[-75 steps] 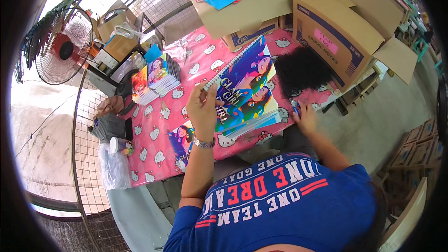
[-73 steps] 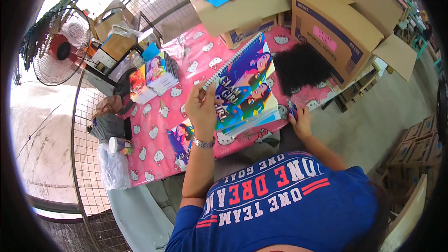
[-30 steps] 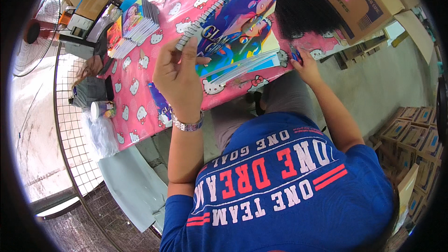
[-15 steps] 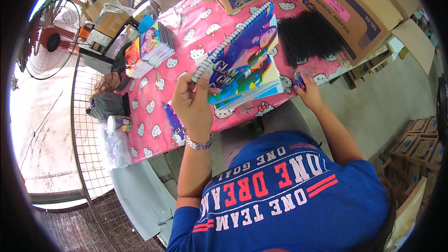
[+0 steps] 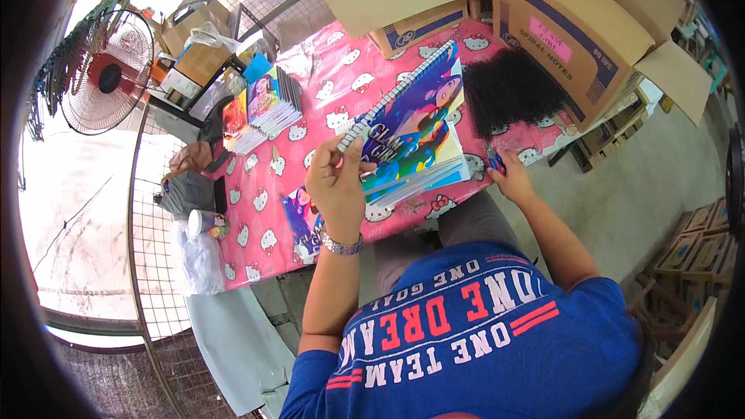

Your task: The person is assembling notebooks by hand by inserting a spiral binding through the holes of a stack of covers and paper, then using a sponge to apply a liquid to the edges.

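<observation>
My left hand [image 5: 335, 190] is closed on the spiral end of a colourful spiral notebook [image 5: 419, 124], its thumb over the cover by the wire. The notebook is tilted above the table, its spiral edge running up and away to the right. Under it lies a stack of similar notebooks [image 5: 423, 178], partly hidden. At the table's near right edge my right hand [image 5: 512, 178] grips a small hand tool [image 5: 495, 158] with blue and red parts; its exact kind is too small to tell. Left of my left wrist, another notebook [image 5: 303, 217] lies flat, partly covered by the hand.
A heap of thin black strands [image 5: 512, 97] lies by an open cardboard box [image 5: 566, 39] at the right. Piled notebooks [image 5: 268, 109] stand at the far left of the pink patterned table cover [image 5: 256, 237]. Beyond are a fan [image 5: 109, 77] and a white-lidded jar [image 5: 203, 223].
The view has shifted, so the table and boxes sit a little lower in it. Both hands keep their holds; the notebook remains raised at nearly the same tilt.
</observation>
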{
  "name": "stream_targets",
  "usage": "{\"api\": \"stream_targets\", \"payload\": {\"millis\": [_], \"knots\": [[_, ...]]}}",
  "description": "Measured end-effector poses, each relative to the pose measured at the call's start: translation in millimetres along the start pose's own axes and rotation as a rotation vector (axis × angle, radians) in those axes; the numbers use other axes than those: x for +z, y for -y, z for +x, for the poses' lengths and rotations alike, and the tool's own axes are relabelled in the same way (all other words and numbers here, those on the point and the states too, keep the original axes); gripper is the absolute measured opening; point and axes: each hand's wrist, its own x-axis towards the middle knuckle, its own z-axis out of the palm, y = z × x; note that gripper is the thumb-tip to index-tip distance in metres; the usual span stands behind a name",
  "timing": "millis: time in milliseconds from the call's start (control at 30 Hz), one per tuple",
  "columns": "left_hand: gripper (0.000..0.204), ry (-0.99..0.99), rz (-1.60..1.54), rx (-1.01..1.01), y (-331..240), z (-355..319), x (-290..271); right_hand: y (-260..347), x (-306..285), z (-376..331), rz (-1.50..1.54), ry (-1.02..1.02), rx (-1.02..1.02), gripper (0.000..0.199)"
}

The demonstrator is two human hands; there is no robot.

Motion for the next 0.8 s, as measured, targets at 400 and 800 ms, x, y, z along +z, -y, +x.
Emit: {"api": "stream_targets", "payload": {"millis": [400,800], "knots": [[0.013,-0.141,0.022,0.005,-2.8,-15.4,-22.6,68.7,13.8,-0.7,-0.363,0.038,0.090,0.057],[0.008,-0.158,-0.090,0.091,4.8,-4.5,-44.8,58.6,-36.1,-34.8,-0.282,0.092,0.044,0.015]]}}
